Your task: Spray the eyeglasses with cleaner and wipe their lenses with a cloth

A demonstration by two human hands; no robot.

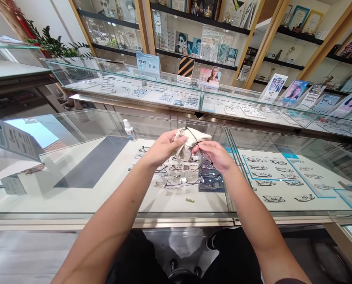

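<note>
Above the glass display counter, my left hand (166,148) is closed on a cream cloth (189,138), its thumb pressed on top. The cloth is bunched around part of a thin dark-framed pair of glasses (205,158). Fingers of my right hand (217,154) pinch the frame at the cloth's right side, and one lens hangs below them. Under both hands, several pairs of glasses (178,180) lie in rows inside the counter. How the cloth sits against the hidden lens cannot be made out.
A white spray bottle (130,131) stands on the counter, left of my hands. More glasses (260,174) lie in the right-hand case. Printed stands (13,148) are at the left. A second glass showcase (164,88) runs behind, with shelves beyond.
</note>
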